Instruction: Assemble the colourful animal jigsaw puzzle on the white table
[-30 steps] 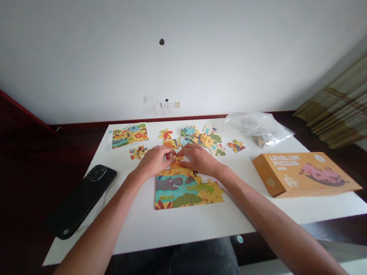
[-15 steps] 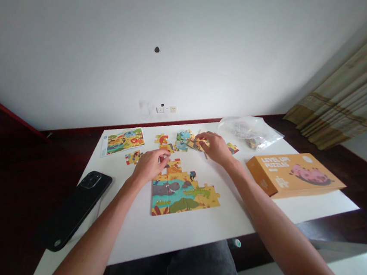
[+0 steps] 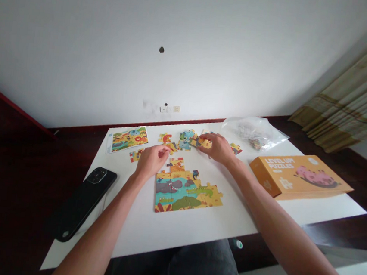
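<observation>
A white table (image 3: 194,225) carries everything here: a black phone (image 3: 83,201) lies face down at its left edge, partly over the side, a printed picture card (image 3: 128,138) sits at the far left corner, a clear plastic bag (image 3: 255,133) with more pieces lies at the far right, and an orange cardboard box (image 3: 299,175) rests on its side to the right, its lid reading "LEVEL UP! PUZZLES" beside a pink hippo drawing. In the middle lies the part-built puzzle (image 3: 186,190), flat on the table, with a hippo, a crocodile and blue water showing. Beyond it, loose pieces (image 3: 186,138) are scattered near the far edge, with one small cluster (image 3: 136,154) apart to the left. The left hand (image 3: 151,160) hovers loosely curled at the puzzle's upper left corner, fingers drawn together; whether it pinches a piece I cannot tell. The right hand (image 3: 218,148) rests on the loose pieces, fingers spread and laid flat over them, covering several. Nothing blocks the puzzle itself. A wall socket (image 3: 170,108) shows low on the white wall, and a striped curtain (image 3: 351,110) hangs at the right
</observation>
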`<action>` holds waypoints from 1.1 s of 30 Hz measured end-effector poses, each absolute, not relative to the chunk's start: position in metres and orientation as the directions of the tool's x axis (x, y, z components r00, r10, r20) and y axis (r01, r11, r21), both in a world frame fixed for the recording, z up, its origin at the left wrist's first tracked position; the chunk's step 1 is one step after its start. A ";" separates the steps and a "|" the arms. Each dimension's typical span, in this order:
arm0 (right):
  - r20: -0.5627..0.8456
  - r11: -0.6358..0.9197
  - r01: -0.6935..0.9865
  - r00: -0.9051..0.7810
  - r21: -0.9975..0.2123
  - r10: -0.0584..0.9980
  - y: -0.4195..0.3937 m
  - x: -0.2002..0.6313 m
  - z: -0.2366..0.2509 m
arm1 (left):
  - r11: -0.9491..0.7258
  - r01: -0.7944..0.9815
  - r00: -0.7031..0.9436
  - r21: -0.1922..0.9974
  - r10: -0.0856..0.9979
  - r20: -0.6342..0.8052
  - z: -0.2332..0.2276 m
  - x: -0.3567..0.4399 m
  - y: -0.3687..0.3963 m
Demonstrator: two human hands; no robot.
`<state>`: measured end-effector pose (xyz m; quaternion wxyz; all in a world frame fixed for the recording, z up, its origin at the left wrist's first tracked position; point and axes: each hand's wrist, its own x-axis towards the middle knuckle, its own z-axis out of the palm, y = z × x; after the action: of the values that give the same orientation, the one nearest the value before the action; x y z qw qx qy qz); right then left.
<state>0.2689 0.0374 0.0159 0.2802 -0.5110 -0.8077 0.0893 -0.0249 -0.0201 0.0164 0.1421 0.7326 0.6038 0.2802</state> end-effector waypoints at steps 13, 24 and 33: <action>0.400 0.707 0.477 -0.595 -0.522 0.697 -0.012 0.199 0.020 | -0.147 0.294 0.076 0.944 0.989 0.130 0.013 -0.026 -0.012; 0.413 0.690 0.476 -0.563 -0.546 0.716 0.002 0.212 0.013 | -0.345 0.758 0.318 0.553 0.936 0.147 0.029 -0.035 -0.020; 0.323 0.752 0.424 -0.716 -0.505 0.619 0.001 0.209 0.009 | -0.435 0.820 0.423 0.371 0.898 0.118 0.050 -0.039 -0.036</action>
<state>0.2090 0.0006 0.0093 0.2429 -0.2885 -0.9040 0.2015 -0.0394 -0.0357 0.0496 0.1295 0.8336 0.5153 0.1509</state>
